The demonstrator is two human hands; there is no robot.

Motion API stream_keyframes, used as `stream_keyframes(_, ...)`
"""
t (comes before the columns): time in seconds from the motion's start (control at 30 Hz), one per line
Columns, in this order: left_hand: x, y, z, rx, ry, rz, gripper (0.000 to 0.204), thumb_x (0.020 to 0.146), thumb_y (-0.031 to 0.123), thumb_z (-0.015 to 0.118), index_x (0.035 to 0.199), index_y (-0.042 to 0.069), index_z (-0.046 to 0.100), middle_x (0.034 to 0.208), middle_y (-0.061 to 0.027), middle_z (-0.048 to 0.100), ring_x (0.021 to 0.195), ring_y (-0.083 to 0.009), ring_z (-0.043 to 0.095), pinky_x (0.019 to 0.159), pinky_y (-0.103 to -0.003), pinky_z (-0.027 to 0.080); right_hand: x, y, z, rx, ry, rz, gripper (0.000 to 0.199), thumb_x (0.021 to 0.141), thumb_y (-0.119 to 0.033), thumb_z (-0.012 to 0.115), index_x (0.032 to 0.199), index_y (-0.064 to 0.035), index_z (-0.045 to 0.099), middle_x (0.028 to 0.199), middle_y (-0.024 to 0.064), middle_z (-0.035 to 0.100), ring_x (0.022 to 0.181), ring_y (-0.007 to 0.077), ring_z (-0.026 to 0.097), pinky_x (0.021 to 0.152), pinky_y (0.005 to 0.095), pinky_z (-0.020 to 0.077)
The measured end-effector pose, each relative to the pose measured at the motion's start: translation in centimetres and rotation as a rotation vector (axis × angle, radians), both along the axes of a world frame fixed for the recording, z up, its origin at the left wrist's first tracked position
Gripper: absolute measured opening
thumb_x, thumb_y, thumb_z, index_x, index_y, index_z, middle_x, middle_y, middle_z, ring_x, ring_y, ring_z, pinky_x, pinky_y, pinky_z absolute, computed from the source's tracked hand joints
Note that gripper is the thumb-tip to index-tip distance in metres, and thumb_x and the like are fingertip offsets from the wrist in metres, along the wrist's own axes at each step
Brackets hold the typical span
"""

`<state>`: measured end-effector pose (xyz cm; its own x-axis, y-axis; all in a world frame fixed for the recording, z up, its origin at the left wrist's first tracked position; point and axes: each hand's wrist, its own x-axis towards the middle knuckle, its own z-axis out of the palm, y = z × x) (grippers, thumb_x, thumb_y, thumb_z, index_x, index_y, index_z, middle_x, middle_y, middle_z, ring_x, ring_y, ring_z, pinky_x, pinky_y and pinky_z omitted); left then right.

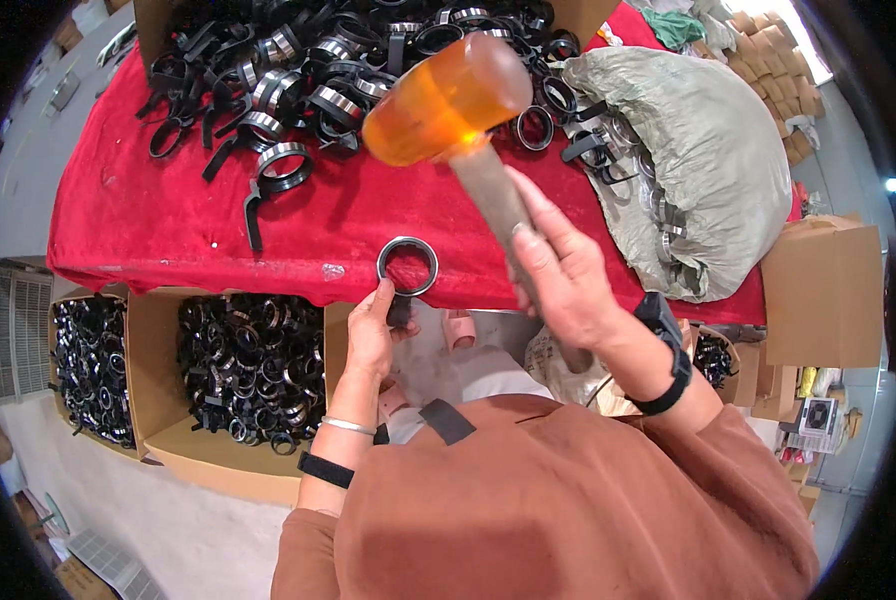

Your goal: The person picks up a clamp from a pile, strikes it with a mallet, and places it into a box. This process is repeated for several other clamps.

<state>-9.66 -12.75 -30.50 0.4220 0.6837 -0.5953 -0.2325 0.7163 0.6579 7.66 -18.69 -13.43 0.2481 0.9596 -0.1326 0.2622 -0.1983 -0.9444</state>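
My right hand (568,275) is closed round the handle of a mallet (448,100). Its translucent orange head is raised above the red cloth, slightly blurred. At the table's front edge my left hand (372,325) grips a black ring with a silver metal band (408,265) by its black handle part. The ring rests at the cloth's edge, below and left of the mallet's head. A similar ring with a black lever (284,170) lies alone farther left, near a big heap of such rings (308,80).
A red-clothed table (148,220) spans ahead. On its right sits a grey-white sack (708,150) spilling ring parts. Below left stand cardboard boxes filled with black rings (253,370). Another cardboard box (823,290) is at the right, near shelving.
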Motion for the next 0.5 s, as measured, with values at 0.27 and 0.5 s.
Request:
stream_keyframes(0.27,0.2,-0.4,-0.6,0.028,0.019,0.016,0.041,0.087,0.043,0.056,0.088,0.003,0.059,0.070,-0.0068,0.058,0.053,-0.0130,0.055,0.051,-0.031,0.054,1.1,0.4,-5.8,-0.224,-0.257,0.127,0.045,0.090,-0.023,0.048,0.130,-0.0051,0.042,0.104,0.0245,0.059,0.097,0.0334,0.060,0.081,0.0378,0.0466)
stream_keyframes(0.5,0.8,-0.3,-1.3,0.008,-0.015,0.070,0.043,0.088,0.044,0.054,0.083,0.001,0.053,0.070,-0.0098,0.058,0.054,-0.0141,0.056,0.051,-0.032,0.056,1.1,-5.1,-3.7,0.057,-0.041,-0.065,0.029,0.089,-0.016,0.050,0.113,-0.0005,0.050,0.076,0.0100,0.058,0.066,0.0099,0.055,0.059,0.0262,0.0464)
